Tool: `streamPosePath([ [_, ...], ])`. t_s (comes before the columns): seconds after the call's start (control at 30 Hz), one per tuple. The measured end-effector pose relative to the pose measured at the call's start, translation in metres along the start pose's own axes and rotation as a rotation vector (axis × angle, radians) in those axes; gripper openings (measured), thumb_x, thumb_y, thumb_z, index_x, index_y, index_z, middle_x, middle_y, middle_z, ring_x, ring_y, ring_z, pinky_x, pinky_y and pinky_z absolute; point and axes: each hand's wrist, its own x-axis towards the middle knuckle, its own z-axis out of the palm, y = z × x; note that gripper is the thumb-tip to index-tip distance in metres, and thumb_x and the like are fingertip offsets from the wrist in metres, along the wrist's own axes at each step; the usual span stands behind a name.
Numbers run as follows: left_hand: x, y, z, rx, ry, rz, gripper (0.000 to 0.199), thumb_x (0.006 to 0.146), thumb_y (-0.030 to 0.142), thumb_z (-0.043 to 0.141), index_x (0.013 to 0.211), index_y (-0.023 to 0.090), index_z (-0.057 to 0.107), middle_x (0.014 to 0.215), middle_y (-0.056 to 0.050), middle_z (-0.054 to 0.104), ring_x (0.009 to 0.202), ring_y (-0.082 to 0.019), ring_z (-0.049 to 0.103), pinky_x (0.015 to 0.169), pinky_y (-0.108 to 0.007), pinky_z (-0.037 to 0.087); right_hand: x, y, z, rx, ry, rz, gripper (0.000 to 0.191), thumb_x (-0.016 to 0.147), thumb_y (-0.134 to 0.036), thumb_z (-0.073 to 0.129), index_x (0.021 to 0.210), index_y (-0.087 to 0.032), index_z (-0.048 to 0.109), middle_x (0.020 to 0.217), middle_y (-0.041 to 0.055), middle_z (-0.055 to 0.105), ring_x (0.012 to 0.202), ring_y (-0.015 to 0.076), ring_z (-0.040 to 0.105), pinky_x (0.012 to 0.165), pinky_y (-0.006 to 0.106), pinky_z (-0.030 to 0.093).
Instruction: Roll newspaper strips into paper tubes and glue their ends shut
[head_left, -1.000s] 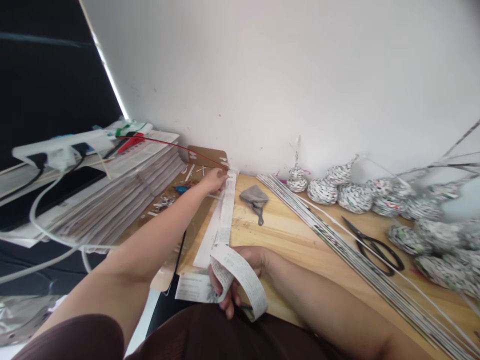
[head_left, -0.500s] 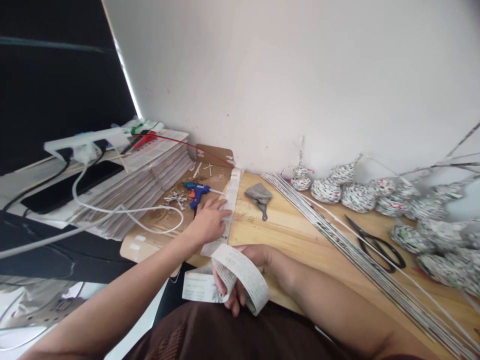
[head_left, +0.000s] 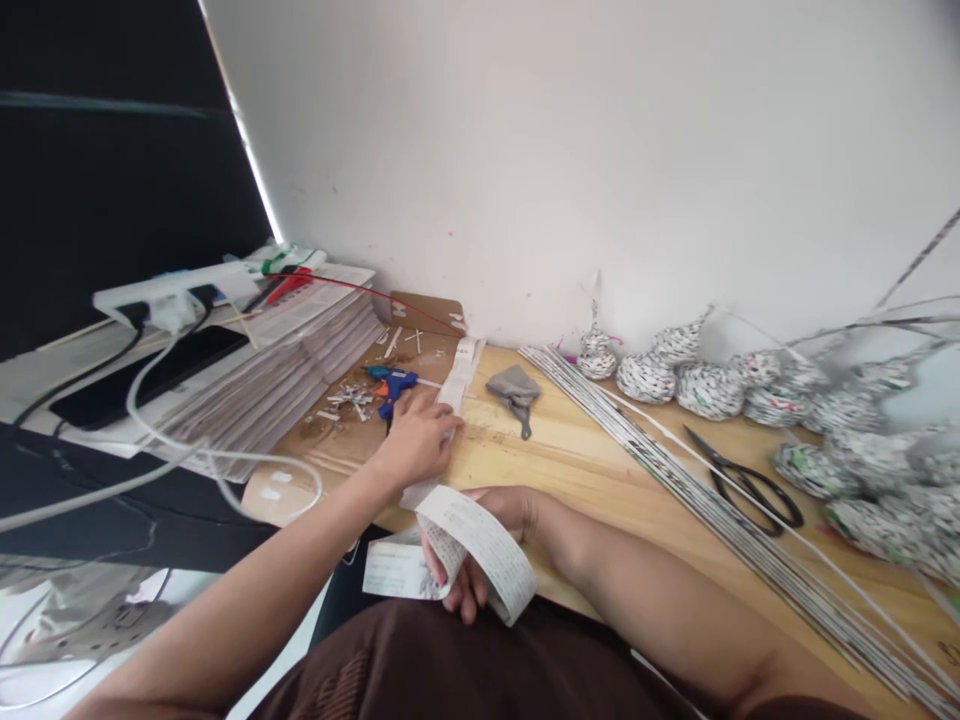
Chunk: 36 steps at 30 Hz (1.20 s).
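Right hand [head_left: 466, 592] grasps a curled newspaper strip [head_left: 481, 526] at the frame's lower centre; left hand [head_left: 421, 435] lies palm-down on flat strips [head_left: 458, 380] mid-frame, near a glue gun [head_left: 398, 385], its grip unclear.

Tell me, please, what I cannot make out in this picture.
In the head view:
Right hand: partly hidden by the looped paper strip.
Flat paper strip: partly covered by the left hand.
Print on the looped paper strip: too small to read.
Rolled paper sticks: some near ends, cut off at the lower right corner.
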Motion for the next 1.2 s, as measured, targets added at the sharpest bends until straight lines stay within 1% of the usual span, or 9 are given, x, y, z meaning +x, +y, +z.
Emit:
streamPosePath([
  [0.27,-0.005,-0.001,0.004,-0.052,0.003,-0.077,0.033,0.079,0.029,0.053,0.107,0.030,0.070,0.123,-0.003,0.064,0.126,-0.030,0.042,0.107,-0.051,0.025,-0.001,-0.006,0.006,-0.023,0.027,-0.013,0.042,0.064,-0.035,0.077,0.090,-0.005,0.063,0.082,0.0146,0.072,0.073,0.0286,0.072,0.059,0.034,0.059],
  [0.43,-0.006,-0.005,0.005,-0.025,0.068,-0.116,0.032,0.078,0.021,0.053,0.102,0.028,0.073,0.123,-0.005,0.064,0.128,-0.033,0.041,0.108,-0.055,0.021,-0.002,-0.006,0.007,-0.030,0.012,-0.067,0.047,0.063,-0.041,0.078,0.089,-0.005,0.062,0.081,0.0155,0.071,0.075,0.0289,0.072,0.058,0.033,0.058],
  [0.53,-0.010,-0.010,-0.003,-0.215,0.105,-0.124,0.025,0.081,0.028,0.055,0.098,0.024,0.073,0.119,-0.006,0.067,0.120,-0.029,0.050,0.105,-0.046,0.032,-0.005,-0.009,0.012,-0.036,0.045,-0.152,0.046,0.064,-0.043,0.076,0.086,-0.005,0.062,0.078,0.0156,0.071,0.075,0.0295,0.071,0.055,0.031,0.057],
  [0.63,-0.020,-0.011,-0.021,-0.548,0.127,-0.251,0.028,0.085,0.041,0.053,0.087,0.022,0.073,0.095,-0.005,0.074,0.093,-0.022,0.064,0.087,-0.033,0.047,-0.011,-0.014,0.019,-0.055,0.131,-0.324,0.043,0.066,-0.045,0.073,0.083,-0.008,0.061,0.073,0.0131,0.070,0.073,0.0289,0.071,0.050,0.028,0.055],
  [0.7,-0.029,-0.010,-0.035,-0.699,0.174,-0.377,0.033,0.086,0.045,0.051,0.077,0.020,0.071,0.078,-0.004,0.073,0.077,-0.020,0.066,0.075,-0.029,0.049,-0.015,-0.018,0.023,-0.061,0.240,-0.517,0.043,0.069,-0.050,0.068,0.083,-0.010,0.060,0.071,0.0115,0.070,0.071,0.0279,0.071,0.049,0.027,0.053],
  [0.77,-0.037,-0.011,-0.048,-0.791,0.278,-0.426,0.035,0.087,0.045,0.050,0.073,0.019,0.068,0.069,-0.003,0.069,0.068,-0.017,0.063,0.068,-0.027,0.048,-0.017,-0.022,0.027,-0.052,0.406,-0.731,0.042,0.073,-0.052,0.062,0.085,-0.012,0.059,0.073,0.0095,0.069,0.073,0.0262,0.071,0.052,0.026,0.052],
  [0.87,-0.049,-0.010,-0.060,-0.939,0.360,-0.447,0.032,0.089,0.044,0.048,0.086,0.019,0.068,0.065,-0.001,0.064,0.056,-0.013,0.055,0.055,-0.024,0.043,-0.016,-0.026,0.033,-0.073,0.698,-0.976,0.041,0.077,-0.052,0.054,0.092,-0.014,0.060,0.087,0.0092,0.069,0.081,0.0241,0.070,0.060,0.027,0.052],
  [1.0,-0.059,0.003,-0.064,-1.206,0.246,-0.474,0.033,0.087,0.047,0.052,0.098,0.019,0.066,0.068,-0.003,0.063,0.059,-0.014,0.056,0.049,-0.023,0.041,-0.010,-0.028,0.042,-0.252,0.978,-1.155,0.045,0.076,-0.053,0.059,0.103,-0.018,0.057,0.111,0.0105,0.065,0.096,0.0243,0.065,0.071,0.031,0.052],
  [1.2,-0.067,0.033,-0.064,-1.543,-0.226,-0.495,0.054,0.082,0.063,0.048,0.112,0.020,0.063,0.092,-0.012,0.069,0.079,-0.022,0.065,0.055,-0.028,0.050,-0.005,-0.025,0.047,-0.474,1.090,-1.175,0.037,0.077,-0.030,0.063,0.111,-0.021,0.052,0.106,0.0063,0.064,0.086,0.0157,0.061,0.079,0.030,0.049],
])
